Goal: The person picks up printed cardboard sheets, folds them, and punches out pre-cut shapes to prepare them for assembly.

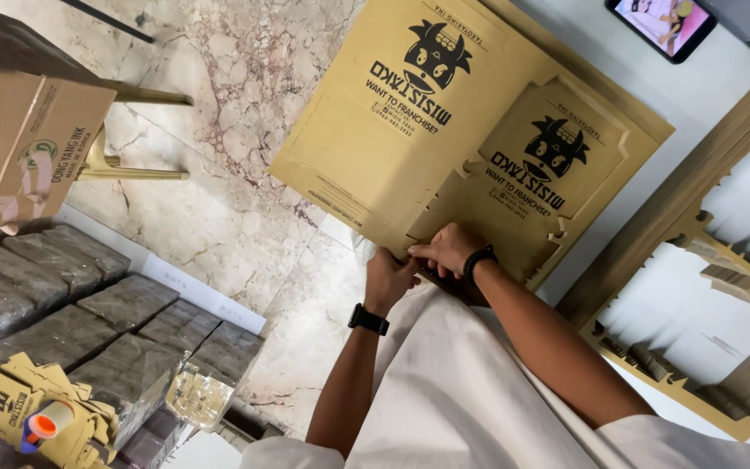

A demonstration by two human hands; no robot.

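Two flat tan cardboard blanks with a black cartoon print lie overlapping on a white table: a large sheet (366,139) and a smaller die-cut blank (540,191) on top of it. My left hand (388,280), with a black watch on its wrist, grips the near edge of the cardboard. My right hand (449,247), with a black wristband, pinches a flap of the smaller blank right beside it. The two hands touch each other at the blank's near corner.
A brown carton (19,139) stands at the upper left over a marble floor (219,200). Several wrapped grey-brown bundles (88,304) are stacked at the lower left, with folded printed blanks and an orange-tipped tool (43,426). A cardboard cut-out frame (696,252) lies at the right, a phone (661,22) at the top.
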